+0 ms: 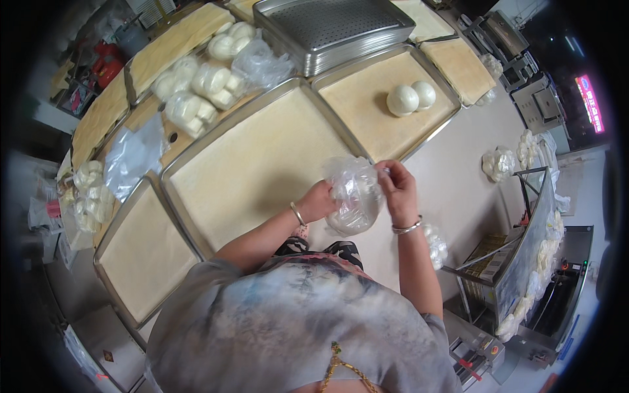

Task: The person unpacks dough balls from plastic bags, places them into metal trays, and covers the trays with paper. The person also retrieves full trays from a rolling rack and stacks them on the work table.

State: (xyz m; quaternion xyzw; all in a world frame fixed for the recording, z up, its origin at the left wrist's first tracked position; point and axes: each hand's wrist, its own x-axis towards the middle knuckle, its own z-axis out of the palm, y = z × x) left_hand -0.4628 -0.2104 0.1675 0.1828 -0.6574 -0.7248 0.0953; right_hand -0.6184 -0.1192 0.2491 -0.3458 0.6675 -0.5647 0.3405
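A clear plastic bag (354, 206) hangs between my hands, over the near right corner of a large cloth-lined tray (255, 157). Glare and creases keep me from making out what is inside. My left hand (320, 200) is closed on the bag's left side, its fingertips partly behind the film. At the bag's upper right edge, my right hand (398, 187) pinches the plastic between thumb and fingers. Beyond my hands, two smooth white buns (411, 98) sit touching on another lined tray (357, 78).
Bagged white buns (213, 86) crowd the far left, near a flat plastic bag (136, 156). A stack of metal trays (337, 29) stands at the back. A smaller lined tray (141, 245) lies near left. On the right is a metal-framed rack (508, 255) with plastic bags along its edge.
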